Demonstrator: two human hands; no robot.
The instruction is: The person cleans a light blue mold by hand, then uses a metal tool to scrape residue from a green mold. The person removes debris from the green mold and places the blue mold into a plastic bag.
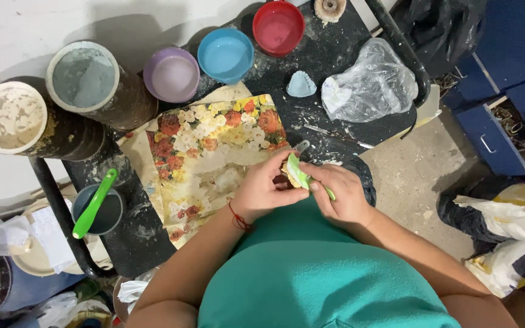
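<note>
My left hand cups a small pale-yellow piece just above my teal shirt. My right hand grips a light-green tool whose blade lies against that piece. Both hands meet over the near edge of a black work surface. A floral cloth with red and yellow flowers lies under and left of the hands. A red thread sits around my left wrist.
Purple bowl, blue bowl and red bowl line the back. Two plaster-crusted tubs stand left. A cup with a green spatula, a small blue mould and a crumpled plastic bag lie nearby. Blue drawers stand right.
</note>
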